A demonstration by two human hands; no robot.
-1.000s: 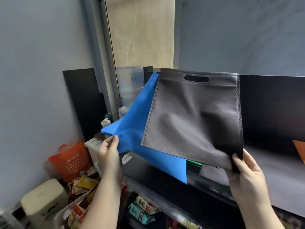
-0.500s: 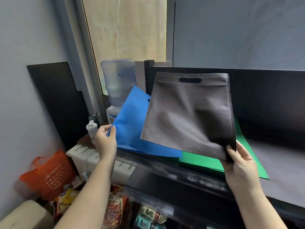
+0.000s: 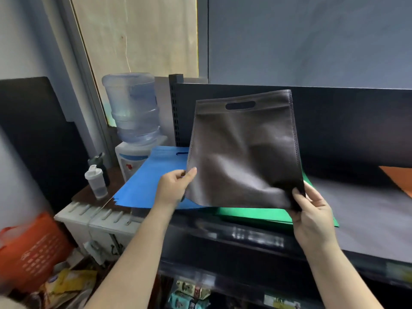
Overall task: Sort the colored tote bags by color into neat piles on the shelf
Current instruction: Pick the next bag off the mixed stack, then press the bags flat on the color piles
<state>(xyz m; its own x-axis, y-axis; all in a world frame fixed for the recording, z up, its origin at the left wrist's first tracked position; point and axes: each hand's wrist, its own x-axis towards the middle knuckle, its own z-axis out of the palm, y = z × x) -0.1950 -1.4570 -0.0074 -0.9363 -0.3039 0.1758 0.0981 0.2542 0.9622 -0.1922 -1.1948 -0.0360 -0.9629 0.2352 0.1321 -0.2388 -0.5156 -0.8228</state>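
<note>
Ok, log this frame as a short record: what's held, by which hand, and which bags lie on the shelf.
held: grey tote bag, upright above the shelf
left hand: pinches its lower left corner
right hand: pinches its lower right corner
on shelf: blue bag, green bag, orange bag at far right
overlap: blue over green

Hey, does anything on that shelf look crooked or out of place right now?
Yes. The blue bag lies askew, its corner overhanging the shelf's left end and overlapping the green bag. The grey bag is held up by both hands, not yet placed.
</note>
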